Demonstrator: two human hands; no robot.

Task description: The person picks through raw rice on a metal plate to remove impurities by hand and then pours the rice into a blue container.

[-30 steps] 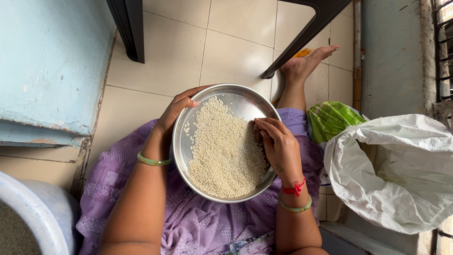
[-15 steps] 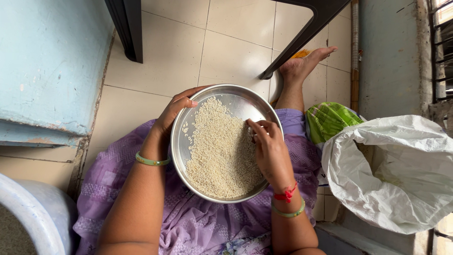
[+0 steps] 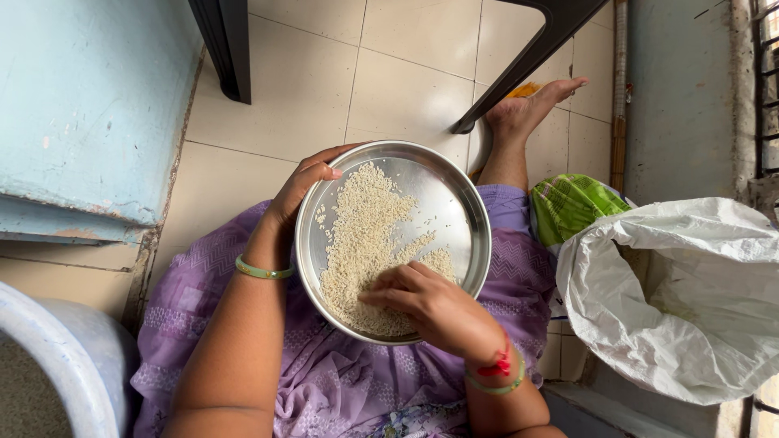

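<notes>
Our left hand (image 3: 304,191) grips the steel plate (image 3: 454,203) by its rim, fingers curled over the edge. Our right hand (image 3: 430,304) lies on the rice (image 3: 361,235), fingers loosely spread. The grains look light and loose, the plate stiff and probably slippery.

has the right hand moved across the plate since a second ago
Yes. The right hand swept from the steel plate's right rim down to its near edge, over the rice.

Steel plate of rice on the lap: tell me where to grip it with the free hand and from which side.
Probably the bare right rim of the steel plate, approached from the right, thumb over the raised lip. The left hand already grips the opposite rim, the rice lies mostly left, and the right hand rests in the grains nearby.
</notes>
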